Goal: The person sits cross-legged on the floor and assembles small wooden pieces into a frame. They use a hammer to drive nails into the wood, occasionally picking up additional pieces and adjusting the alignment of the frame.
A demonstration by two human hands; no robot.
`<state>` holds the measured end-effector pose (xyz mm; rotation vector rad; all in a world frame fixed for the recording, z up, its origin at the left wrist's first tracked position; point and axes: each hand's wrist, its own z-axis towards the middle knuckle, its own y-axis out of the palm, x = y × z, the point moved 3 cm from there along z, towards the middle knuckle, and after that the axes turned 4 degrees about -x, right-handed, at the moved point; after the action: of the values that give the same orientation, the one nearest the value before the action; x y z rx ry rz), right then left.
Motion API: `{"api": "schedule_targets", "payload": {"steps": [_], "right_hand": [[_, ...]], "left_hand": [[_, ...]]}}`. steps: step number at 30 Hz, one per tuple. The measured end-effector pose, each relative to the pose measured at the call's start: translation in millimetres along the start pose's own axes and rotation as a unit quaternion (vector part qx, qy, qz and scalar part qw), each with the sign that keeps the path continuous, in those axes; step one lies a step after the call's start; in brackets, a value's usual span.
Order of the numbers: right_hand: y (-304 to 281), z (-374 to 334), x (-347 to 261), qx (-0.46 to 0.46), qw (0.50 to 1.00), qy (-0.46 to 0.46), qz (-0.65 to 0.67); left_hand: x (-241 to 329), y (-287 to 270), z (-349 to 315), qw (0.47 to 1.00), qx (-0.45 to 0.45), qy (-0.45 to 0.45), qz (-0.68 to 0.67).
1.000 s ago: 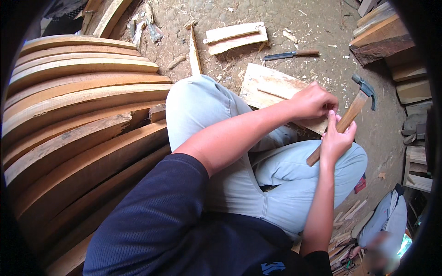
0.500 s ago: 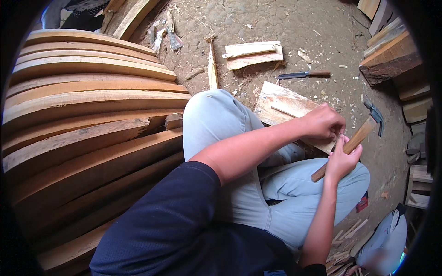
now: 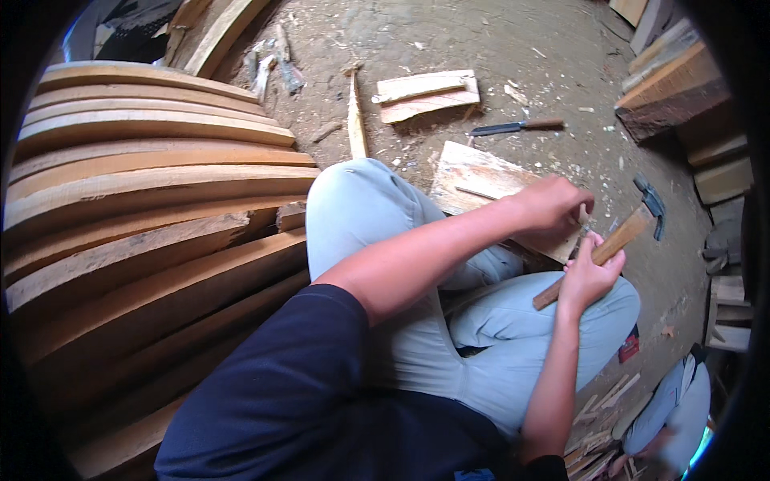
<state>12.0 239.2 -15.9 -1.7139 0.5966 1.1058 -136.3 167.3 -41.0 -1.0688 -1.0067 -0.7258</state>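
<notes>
My right hand point(image 3: 592, 276) is closed around the wooden handle of a claw hammer point(image 3: 628, 234), whose dark metal head points away to the far right. Just beyond it, my left hand point(image 3: 557, 204) has its fingers pinched together on a small pale piece of wood point(image 3: 584, 216). The fingertips of both hands nearly meet there, and what lies between them is partly hidden. Under my left hand lies a flat board point(image 3: 465, 168), with a thin wooden strip point(image 3: 479, 192) on top of it.
A knife with a wooden handle point(image 3: 545, 124) lies beyond the board. Farther off are a wood block point(image 3: 429, 108) and a pointed stake point(image 3: 355, 120). Stacked curved planks point(image 3: 160, 176) fill the left; heavy timbers point(image 3: 674, 84) stand right. Another person point(image 3: 674, 409) is at lower right.
My left hand has lifted slightly, and the small pale piece of wood now shows at its fingertips. The whole view has shifted a little; the hammer stays in my right hand.
</notes>
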Motion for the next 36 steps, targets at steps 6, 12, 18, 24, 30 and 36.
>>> {"api": "schedule_targets", "payload": {"steps": [6,12,18,24,30,36], "right_hand": [[6,-2,-3,0.007,0.999,0.005,0.035],[3,1,0,0.002,0.999,-0.005,0.039],[2,4,6,-0.008,0.999,-0.015,0.034],[4,5,8,0.006,0.999,-0.003,0.04],[5,4,8,0.006,0.999,-0.026,0.038],[2,8,12,0.05,0.996,-0.056,-0.05]], "left_hand": [[-3,-7,-1,1.0,0.002,0.004,0.011],[-1,-4,2,1.0,0.011,0.001,0.021],[-1,-6,1,0.999,-0.005,0.004,0.036],[-5,-4,2,0.999,0.001,0.006,0.036],[-4,-5,3,0.999,0.007,0.007,0.038],[-2,-3,5,0.999,0.002,-0.013,0.042]]}}
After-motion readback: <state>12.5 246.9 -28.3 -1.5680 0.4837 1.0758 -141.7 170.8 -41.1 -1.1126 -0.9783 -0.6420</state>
